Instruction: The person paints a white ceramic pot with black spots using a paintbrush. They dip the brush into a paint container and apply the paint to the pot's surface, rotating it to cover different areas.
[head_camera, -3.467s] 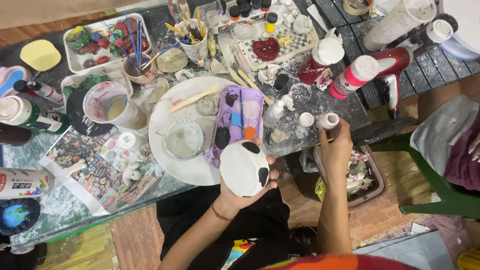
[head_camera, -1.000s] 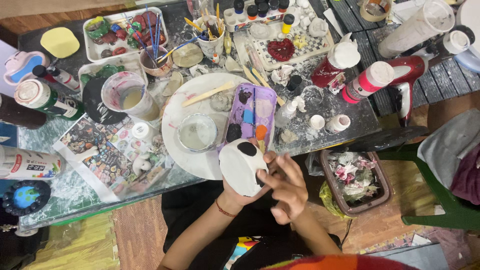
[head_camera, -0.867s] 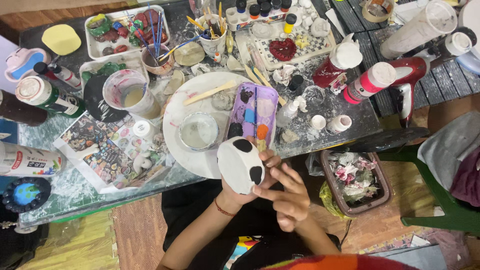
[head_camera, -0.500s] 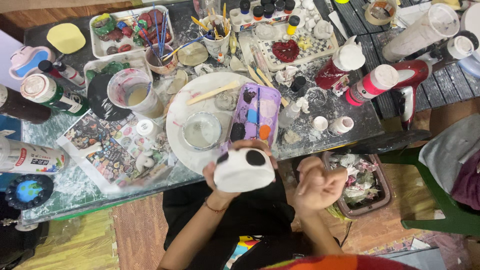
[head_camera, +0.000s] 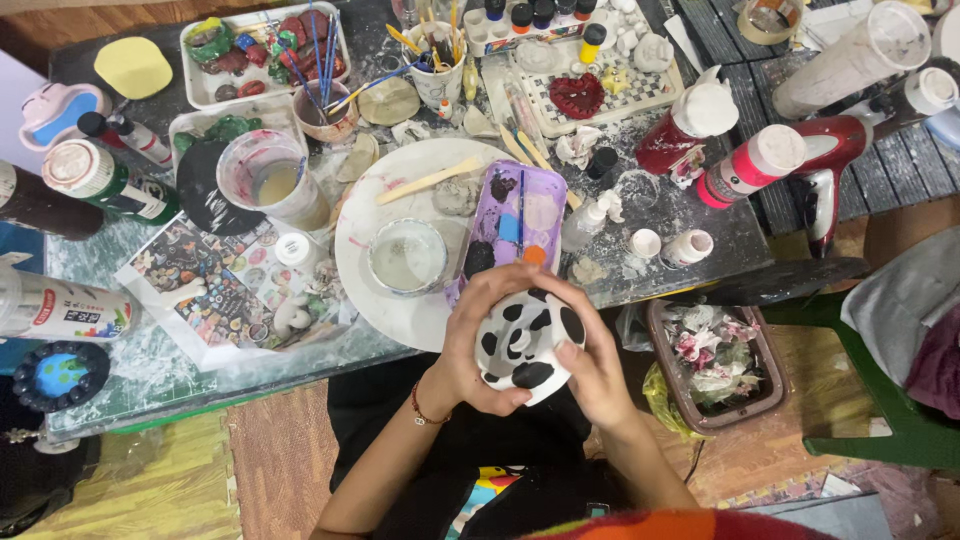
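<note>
Piece: white ceramic figure with black spots (head_camera: 528, 345), likely stiff, fragile, wet paint.
Grip: left hand (head_camera: 478, 345) and right hand (head_camera: 590, 365) clamped around its sides, best hold there.

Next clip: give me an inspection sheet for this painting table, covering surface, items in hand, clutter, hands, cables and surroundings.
Surface: glass-topped table, smeared with white residue and paint.
Items in hand: white piece with black spots, held over the table's near edge.
Clutter: round white plate carrying a small bowl and a purple palette; murky water cup; brush cups; paint bottles; tray of painted figures; checkered tray.
Hands: left hand and right hand both cup the spotted piece.
Cables: nothing seen.
Surroundings: red hair dryer on a slatted top, basket of crumpled tissue on the floor, green chair.
</note>
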